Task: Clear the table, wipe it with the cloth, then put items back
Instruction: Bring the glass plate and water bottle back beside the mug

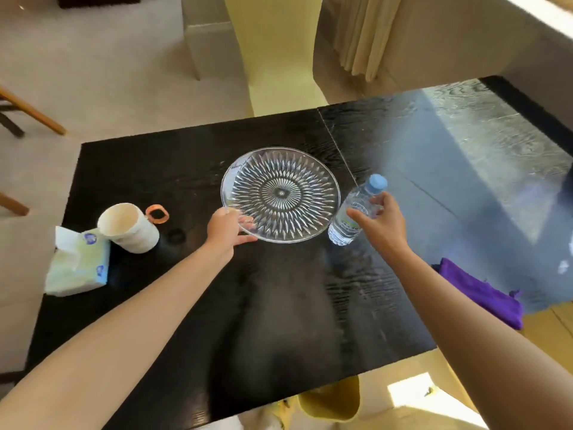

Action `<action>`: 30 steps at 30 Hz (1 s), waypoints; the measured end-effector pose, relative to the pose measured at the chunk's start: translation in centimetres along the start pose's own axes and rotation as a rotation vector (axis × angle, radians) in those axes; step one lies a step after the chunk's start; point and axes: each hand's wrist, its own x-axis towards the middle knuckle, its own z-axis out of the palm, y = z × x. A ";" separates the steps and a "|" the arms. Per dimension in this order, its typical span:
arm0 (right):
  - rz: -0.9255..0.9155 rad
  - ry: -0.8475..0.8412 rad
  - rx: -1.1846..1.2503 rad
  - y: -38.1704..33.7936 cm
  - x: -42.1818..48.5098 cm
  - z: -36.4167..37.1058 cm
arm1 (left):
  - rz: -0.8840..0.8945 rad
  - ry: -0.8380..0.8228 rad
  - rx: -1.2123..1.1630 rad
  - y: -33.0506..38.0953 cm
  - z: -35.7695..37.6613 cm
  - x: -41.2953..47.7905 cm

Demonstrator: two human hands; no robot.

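A cut-glass plate (280,193) lies in the middle of the black table (279,321). My left hand (224,231) grips the plate's near-left rim, thumb on top. A small water bottle (356,209) with a blue cap stands just right of the plate. My right hand (381,218) is wrapped around the bottle's middle. A purple cloth (480,293) lies at the table's right edge, partly behind my right forearm. A white mug (130,228) with an orange handle and a tissue pack (79,268) sit at the left.
A yellow chair (276,51) stands at the far side of the table. Wooden chair legs (31,113) show at the far left. A small dark ring (176,235) lies next to the mug. The near end of another yellow chair (328,401) sits below the table's front edge.
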 end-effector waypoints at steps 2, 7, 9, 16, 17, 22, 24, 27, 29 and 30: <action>-0.036 -0.049 0.025 -1.7 -0.8 1.9 | 0.026 0.021 -0.059 1.8 -2.4 -0.6; -0.149 -0.208 0.019 -5.9 -3.8 8.1 | 0.075 0.098 -0.213 5.9 -9.0 -2.2; -0.188 -0.292 0.014 -7.4 -5.3 10.9 | 0.081 0.147 -0.269 7.1 -11.7 -2.6; -0.241 -0.484 0.012 -12.1 -10.1 19.5 | 0.202 0.205 -0.317 8.9 -22.9 -3.1; -0.247 -0.496 0.014 -12.6 -10.7 20.5 | 0.212 0.219 -0.321 9.1 -24.4 -3.1; -0.284 -0.530 -0.029 -14.9 -13.0 25.4 | 0.239 0.249 -0.339 9.9 -30.5 -3.0; -0.293 -0.528 -0.043 -15.6 -13.8 27.2 | 0.235 0.252 -0.341 9.9 -32.2 -2.7; -0.284 -0.503 -0.039 -16.5 -14.8 29.4 | 0.237 0.232 -0.331 9.7 -33.9 -2.0; -0.273 -0.474 -0.051 -17.0 -15.6 30.8 | 0.240 0.215 -0.345 9.7 -34.7 -1.5; -0.268 -0.459 -0.063 -17.1 -15.9 31.5 | 0.241 0.209 -0.357 9.7 -35.0 -1.3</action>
